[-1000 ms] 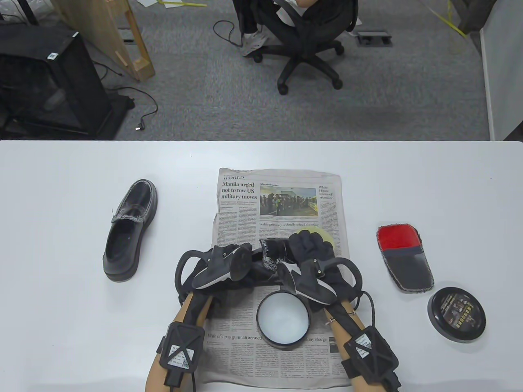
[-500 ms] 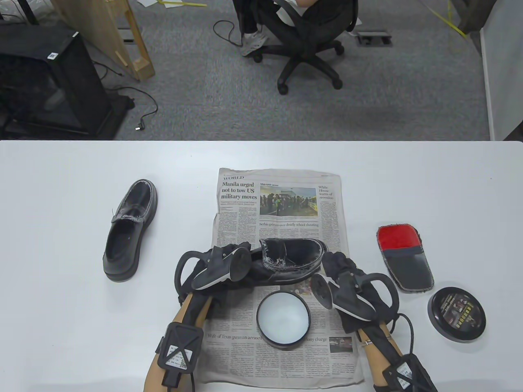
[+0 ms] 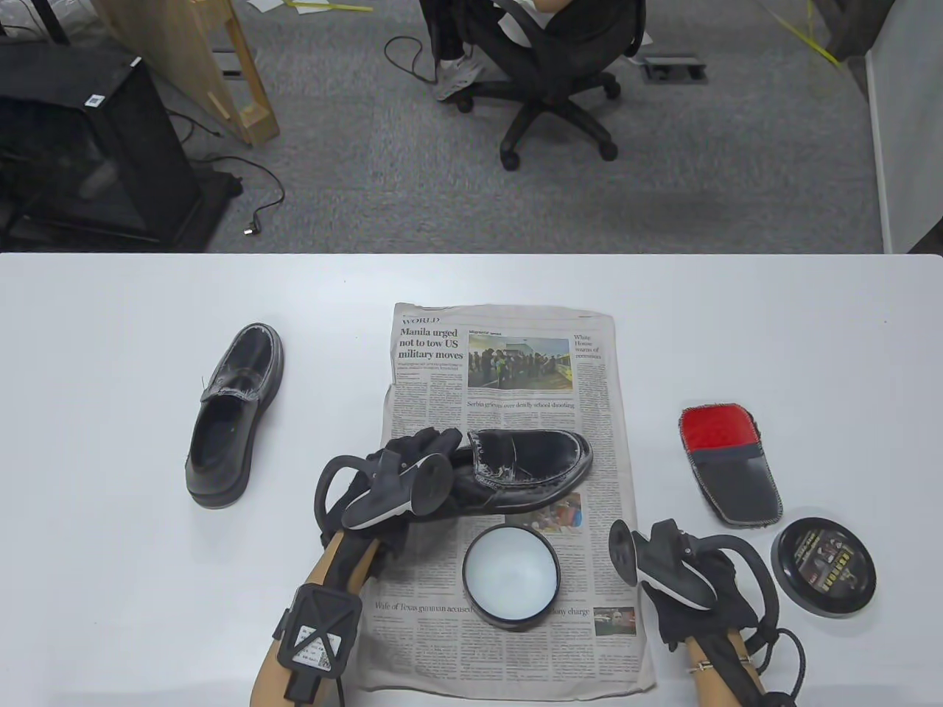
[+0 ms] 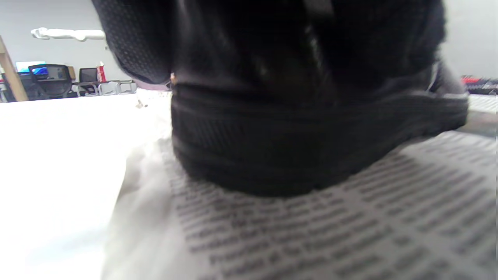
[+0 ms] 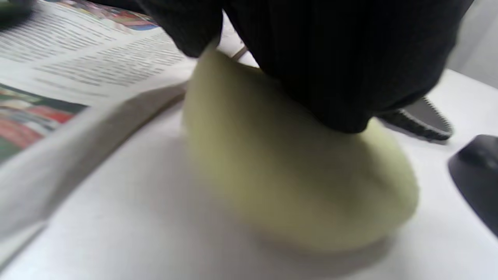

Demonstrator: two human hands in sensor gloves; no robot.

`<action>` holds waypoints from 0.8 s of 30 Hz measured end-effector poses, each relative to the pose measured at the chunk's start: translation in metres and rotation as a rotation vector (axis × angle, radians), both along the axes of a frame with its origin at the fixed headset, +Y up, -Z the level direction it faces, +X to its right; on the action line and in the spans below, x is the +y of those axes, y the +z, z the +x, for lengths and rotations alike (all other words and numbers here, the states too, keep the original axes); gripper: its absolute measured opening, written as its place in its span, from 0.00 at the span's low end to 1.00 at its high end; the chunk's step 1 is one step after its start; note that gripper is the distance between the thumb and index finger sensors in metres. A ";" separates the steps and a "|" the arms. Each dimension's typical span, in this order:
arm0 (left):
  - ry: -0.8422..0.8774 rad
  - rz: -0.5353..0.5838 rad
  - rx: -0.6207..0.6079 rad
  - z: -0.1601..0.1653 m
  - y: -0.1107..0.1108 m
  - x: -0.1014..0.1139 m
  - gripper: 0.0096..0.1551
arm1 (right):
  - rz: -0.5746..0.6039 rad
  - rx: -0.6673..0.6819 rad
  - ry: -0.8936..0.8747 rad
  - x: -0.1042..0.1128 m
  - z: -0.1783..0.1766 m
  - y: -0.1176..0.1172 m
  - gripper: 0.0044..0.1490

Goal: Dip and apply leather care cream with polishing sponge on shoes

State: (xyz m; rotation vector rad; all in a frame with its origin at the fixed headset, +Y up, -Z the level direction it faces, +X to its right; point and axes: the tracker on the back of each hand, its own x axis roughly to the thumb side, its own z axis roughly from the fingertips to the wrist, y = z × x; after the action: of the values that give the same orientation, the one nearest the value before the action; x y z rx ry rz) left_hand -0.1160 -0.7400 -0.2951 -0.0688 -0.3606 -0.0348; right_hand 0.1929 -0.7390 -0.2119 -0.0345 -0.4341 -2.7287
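A black loafer (image 3: 530, 471) lies on the newspaper (image 3: 508, 368). My left hand (image 3: 421, 445) grips its heel; the left wrist view shows the heel (image 4: 295, 147) close up on the paper. An open tin of white cream (image 3: 510, 576) stands just in front of the shoe. My right hand (image 3: 689, 589) is on the table right of the newspaper. Its fingers (image 5: 342, 58) hold a pale yellow sponge (image 5: 295, 182) that rests on the white table. The sponge is hidden under the hand in the table view.
A second black loafer (image 3: 234, 416) sits on the table at the left. A red and grey polishing mitt (image 3: 729, 464) and the tin's black lid (image 3: 824, 565) lie at the right, close to my right hand.
My right hand has pulled the sponge off the shoe's toe and moved right and toward me, down onto the table beside the newspaper. My left hand stays on the heel.
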 end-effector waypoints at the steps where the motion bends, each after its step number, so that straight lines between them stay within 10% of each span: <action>1: 0.024 0.006 -0.008 -0.002 0.002 0.003 0.52 | 0.012 0.004 0.013 0.002 0.000 0.001 0.42; 12: -0.066 -0.099 0.069 -0.018 0.008 0.011 0.33 | 0.197 0.173 -0.163 0.025 -0.011 0.021 0.45; 24: 0.121 0.183 0.252 -0.058 0.033 0.036 0.20 | 0.333 0.297 -0.330 0.029 -0.016 0.028 0.48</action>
State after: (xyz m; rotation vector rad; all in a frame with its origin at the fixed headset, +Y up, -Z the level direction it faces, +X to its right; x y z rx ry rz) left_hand -0.1739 -0.7040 -0.2621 0.1290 -0.1085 0.0604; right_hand 0.1771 -0.7099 -0.1836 -0.4521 0.1243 -3.0102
